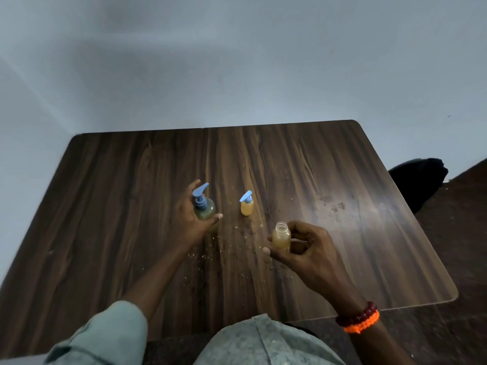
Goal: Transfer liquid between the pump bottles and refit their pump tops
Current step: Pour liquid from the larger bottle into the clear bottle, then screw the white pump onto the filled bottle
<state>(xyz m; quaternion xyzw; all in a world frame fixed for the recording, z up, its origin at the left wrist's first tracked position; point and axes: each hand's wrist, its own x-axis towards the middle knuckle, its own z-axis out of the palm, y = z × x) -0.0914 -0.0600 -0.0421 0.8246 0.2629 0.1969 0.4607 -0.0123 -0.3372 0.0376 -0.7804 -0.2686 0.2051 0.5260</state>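
Head view: left hand (191, 219) wraps the green pump bottle (205, 209) on the table (342, 206); right hand (303, 246) pinches an uncapped amber bottle (281, 236) aloft. Risk: tilt spills it. Capped small bottle (247, 205) stands between.

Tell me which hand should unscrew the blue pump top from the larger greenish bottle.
Left, probably. The left hand already wraps the larger greenish bottle, fingers beside its blue pump top. The right hand holds the small open amber bottle, which would have to be set down first.
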